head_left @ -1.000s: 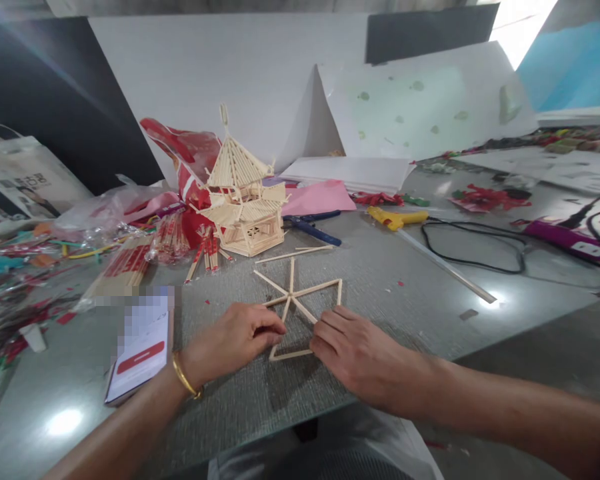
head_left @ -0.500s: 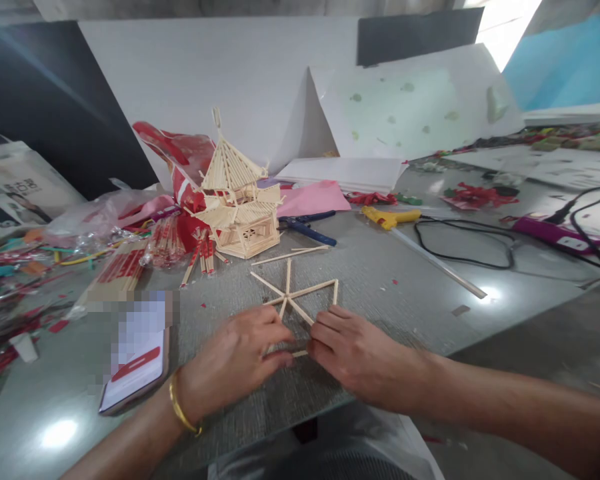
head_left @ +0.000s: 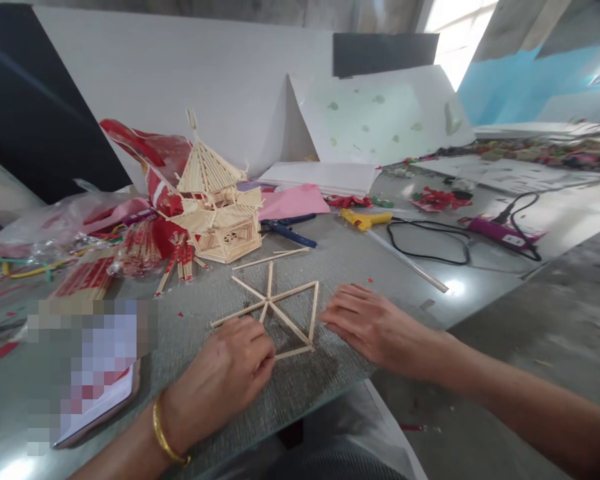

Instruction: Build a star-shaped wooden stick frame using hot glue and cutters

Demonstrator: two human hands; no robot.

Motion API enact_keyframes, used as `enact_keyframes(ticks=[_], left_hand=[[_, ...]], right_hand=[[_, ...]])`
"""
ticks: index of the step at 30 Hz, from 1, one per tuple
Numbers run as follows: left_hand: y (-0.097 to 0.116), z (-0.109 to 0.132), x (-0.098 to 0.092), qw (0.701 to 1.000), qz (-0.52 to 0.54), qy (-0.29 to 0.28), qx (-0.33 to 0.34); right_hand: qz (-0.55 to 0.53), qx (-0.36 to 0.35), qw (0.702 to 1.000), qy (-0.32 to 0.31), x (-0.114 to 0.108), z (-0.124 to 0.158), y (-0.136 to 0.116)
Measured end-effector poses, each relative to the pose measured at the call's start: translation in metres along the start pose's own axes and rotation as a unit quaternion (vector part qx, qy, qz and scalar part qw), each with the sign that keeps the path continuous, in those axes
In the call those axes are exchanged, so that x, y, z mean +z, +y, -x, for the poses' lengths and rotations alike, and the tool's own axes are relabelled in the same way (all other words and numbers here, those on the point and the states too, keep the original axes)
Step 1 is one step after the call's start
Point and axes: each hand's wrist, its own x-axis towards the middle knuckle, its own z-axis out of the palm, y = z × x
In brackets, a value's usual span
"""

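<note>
A spoked frame of thin wooden sticks point(head_left: 290, 325) lies flat on the table, its spokes meeting at a centre. Two outer sticks join the spoke ends at its right and near sides. My left hand point(head_left: 233, 363), with a gold bangle on the wrist, is closed at the near-left of the frame, gripping the near outer stick point(head_left: 294, 353), whose left end it hides. My right hand point(head_left: 373, 327) is just right of the frame, apart from it. Its fingers are bent and pressed together; what they hold, if anything, is hidden.
A stick-built pagoda point(head_left: 220, 213) stands behind the frame, beside blue-handled pliers point(head_left: 293, 230). A yellow glue gun point(head_left: 365, 219) with a long glue stick and black cord lies at the right. Left are a phone point(head_left: 103, 387) and bundled sticks point(head_left: 87, 273).
My right hand has drawn away from the frame to the right, uncovering its near-right corner. My left hand's fingers have curled in. The view has also shifted.
</note>
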Motion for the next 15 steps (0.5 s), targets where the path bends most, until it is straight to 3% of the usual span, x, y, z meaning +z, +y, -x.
enact_keyframes(ticks=[8, 15], left_hand=[[0.000, -0.001, 0.000, 1.000, -0.007, -0.012, -0.016], [-0.002, 0.002, 0.002, 0.999, -0.002, -0.019, -0.028]], right_hand=[[0.045, -0.057, 0.996, -0.051, 0.011, -0.007, -0.005], [0.050, -0.072, 0.995, -0.040, 0.018, -0.007, -0.003]])
